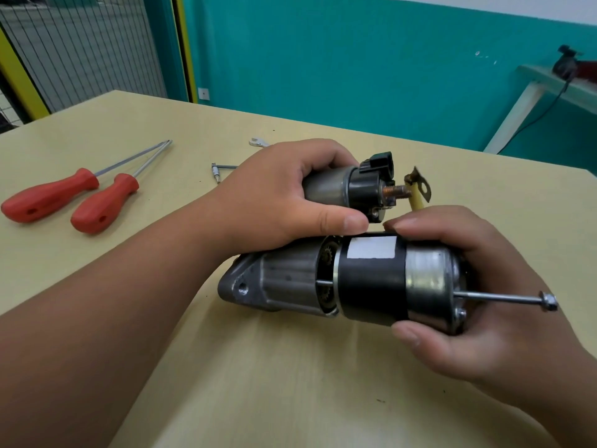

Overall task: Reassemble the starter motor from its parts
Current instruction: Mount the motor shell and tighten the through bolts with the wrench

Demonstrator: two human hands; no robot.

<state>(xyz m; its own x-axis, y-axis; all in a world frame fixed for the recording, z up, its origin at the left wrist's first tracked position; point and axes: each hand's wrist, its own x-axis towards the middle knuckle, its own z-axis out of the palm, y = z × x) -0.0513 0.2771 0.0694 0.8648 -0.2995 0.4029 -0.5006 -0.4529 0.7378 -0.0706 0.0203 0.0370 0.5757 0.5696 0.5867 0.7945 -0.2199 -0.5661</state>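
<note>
Both hands were closed on the starter motor [371,276], which lay on its side low over the table [290,399], near its middle. Whether the grey nose housing [258,286] touched the wood could not be told. The left hand [284,195] gripped the solenoid [329,185] on the far side of the motor, with fingers curled over its top and the thumb pressed along its near side. The right hand [484,302] wrapped the silver end cap [426,276], with the thumb below and the fingertips on top, beside the white label [371,248] on the black body.

A narrow gap showed between the nose housing and the black body, with a small gear [329,253] visible inside it. A long through bolt [504,298] stuck well out of the end cap toward the right, its head clear of the cap. At the solenoid's black end a copper stud [392,190] pointed right, and just beyond it a yellow lead [416,202] ended in a metal lug [421,185] that stood apart from the stud.

Two red-handled screwdrivers [51,195] lay side by side at the left of the table, their tips meeting. Farther back lay a small L-shaped tool [219,171] and a spanner [258,142], partly hidden by the left hand.
</note>
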